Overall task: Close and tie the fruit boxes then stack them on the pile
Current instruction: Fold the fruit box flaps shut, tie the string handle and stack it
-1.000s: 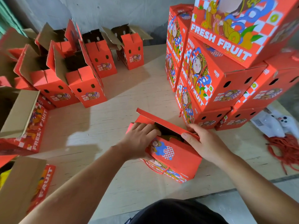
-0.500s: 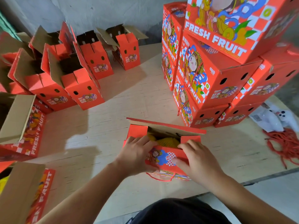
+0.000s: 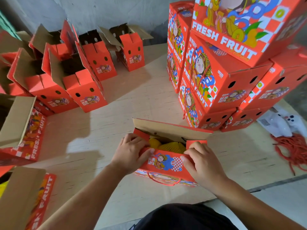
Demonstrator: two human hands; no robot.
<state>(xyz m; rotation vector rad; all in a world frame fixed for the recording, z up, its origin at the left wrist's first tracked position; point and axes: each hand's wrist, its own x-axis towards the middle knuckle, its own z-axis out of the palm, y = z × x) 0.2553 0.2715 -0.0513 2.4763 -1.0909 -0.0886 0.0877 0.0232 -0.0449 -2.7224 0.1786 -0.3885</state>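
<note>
So the red fruit box [image 3: 166,163] being worked on sits on the pale wooden board [image 3: 141,100] right in front of the person, top not shut yet: the long back flap [image 3: 169,130] stands up with its brown inside showing, and you can see yellow fruit in netting [image 3: 172,146] inside. The left hand [image 3: 131,153] grips the box's left top corner, fingers curled over the small side flap and thumb pressed on the front panel. The right hand [image 3: 201,161] does the same on the right corner, fingers bent over the flap edge there. A red cord handle [image 3: 163,180] hangs off the near side at the bottom. Just behind and to the right is the pile of closed boxes [image 3: 232,77], stacked a few high. Off to the left there's a bunch of open boxes [image 3: 69,77] with flaps up. A tangle of red cords [image 3: 292,150] lies at far right, near a white bag [image 3: 280,125].
</note>
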